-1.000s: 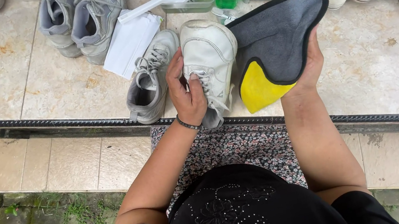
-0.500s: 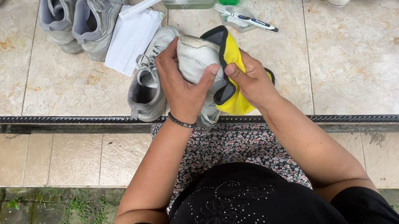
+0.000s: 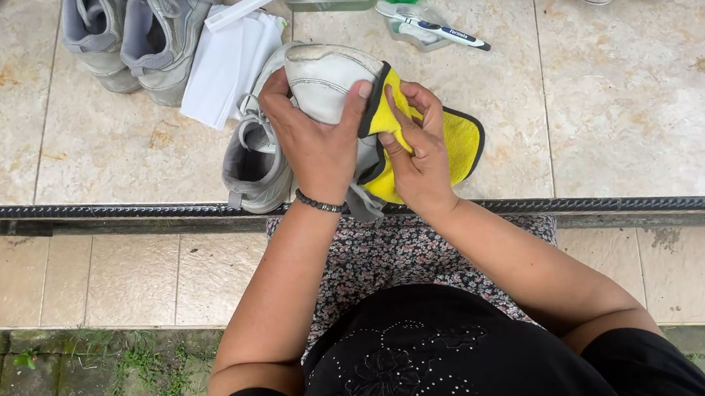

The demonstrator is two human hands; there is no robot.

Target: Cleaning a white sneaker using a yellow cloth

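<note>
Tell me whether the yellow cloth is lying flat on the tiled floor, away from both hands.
No: the right hand presses the yellow cloth against the white shoe, which the left hand grips.

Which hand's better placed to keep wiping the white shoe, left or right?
Right, likely. The right hand presses the yellow cloth against the white shoe. The left hand grips the shoe, steadying it.

Both forearms reach forward from the lap, elbows bent, converging. Left hand (image 3: 316, 143) is clamped over the top, fingers spread and curled down, a dark band at the wrist. Right hand (image 3: 415, 151) presses alongside it, fingers folded in, thumb tucked.
</note>
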